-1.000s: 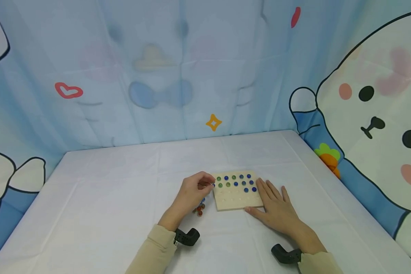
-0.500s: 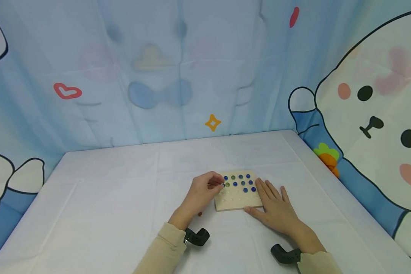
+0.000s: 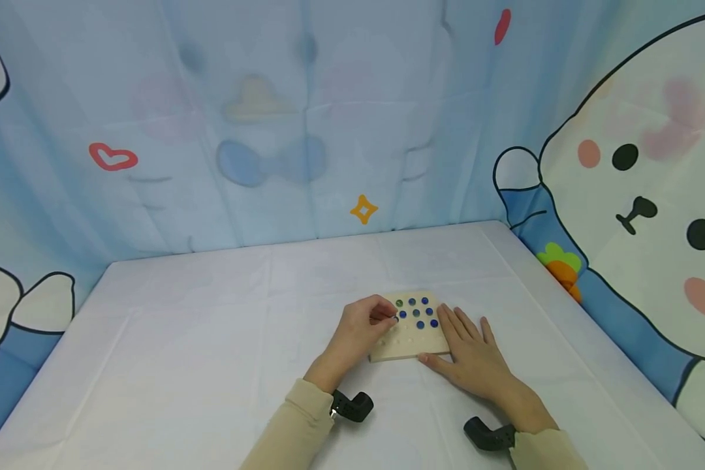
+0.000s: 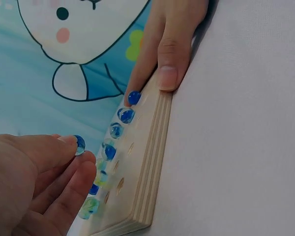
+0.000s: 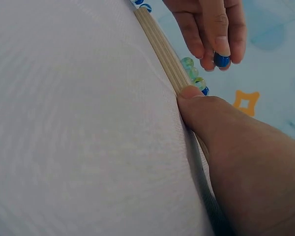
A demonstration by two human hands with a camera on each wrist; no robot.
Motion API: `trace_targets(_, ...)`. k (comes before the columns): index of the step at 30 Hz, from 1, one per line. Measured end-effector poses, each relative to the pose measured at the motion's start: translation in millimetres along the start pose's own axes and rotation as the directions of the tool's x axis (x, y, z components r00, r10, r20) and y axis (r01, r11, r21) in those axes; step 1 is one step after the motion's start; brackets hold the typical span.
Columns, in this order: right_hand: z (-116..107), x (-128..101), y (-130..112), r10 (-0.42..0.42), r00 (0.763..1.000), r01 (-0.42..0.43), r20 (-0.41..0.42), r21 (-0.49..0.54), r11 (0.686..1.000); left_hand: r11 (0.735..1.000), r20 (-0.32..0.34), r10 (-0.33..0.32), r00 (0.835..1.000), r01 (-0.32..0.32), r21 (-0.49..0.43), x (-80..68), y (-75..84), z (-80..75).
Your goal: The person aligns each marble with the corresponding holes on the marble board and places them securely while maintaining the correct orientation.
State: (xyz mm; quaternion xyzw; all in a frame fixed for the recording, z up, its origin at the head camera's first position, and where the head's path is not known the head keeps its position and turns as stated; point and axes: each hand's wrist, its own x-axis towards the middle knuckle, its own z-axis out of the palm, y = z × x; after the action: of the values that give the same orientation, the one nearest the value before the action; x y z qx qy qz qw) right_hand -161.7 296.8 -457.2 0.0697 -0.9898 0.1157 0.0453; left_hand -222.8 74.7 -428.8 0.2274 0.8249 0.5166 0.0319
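Note:
A blue glass marble point(image 4: 79, 145) is pinched between the thumb and fingers of my left hand point(image 3: 361, 329), held over the wooden board point(image 3: 411, 341). In the right wrist view the same marble shows dark blue under the thumb tip. Blue and green marbles point(image 3: 416, 313) sit in rows of hollows toward the board's far side; hollows nearer me hold none. My left hand covers the board's left part in the head view. My right hand point(image 3: 476, 359) lies with straight fingers along the board's right edge, its thumb point(image 4: 168, 78) at the near corner.
A white cloth covers the table point(image 3: 211, 352). Behind it hangs a light blue curtain point(image 3: 258, 163) with cartoon prints, which also runs down the right side. A black wrist camera point(image 3: 354, 406) is strapped to the left wrist and another black camera point(image 3: 489, 434) to the right.
My left hand has moved rightward over the board with the pinched marble. The loose marbles left of the board are now hidden behind the left hand and arm. My right hand stays in place.

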Motion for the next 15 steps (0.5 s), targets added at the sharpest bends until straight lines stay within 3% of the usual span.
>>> trace_targets(9, -0.5, 0.3, -2.9, 0.002, 1.000, -0.002, 0.001, 0.005, 1.000, 0.999, -0.009, -0.043, 0.999, 0.043, 0.024, 2.8, 1.2, 9.2)
trace_targets(15, 0.8, 1.0, -3.9, 0.003, 1.000, -0.003, 0.003, 0.002, 1.000, 0.999, -0.029, -0.015, 0.999, 0.017, 0.044, 2.8, 0.8, 12.9)
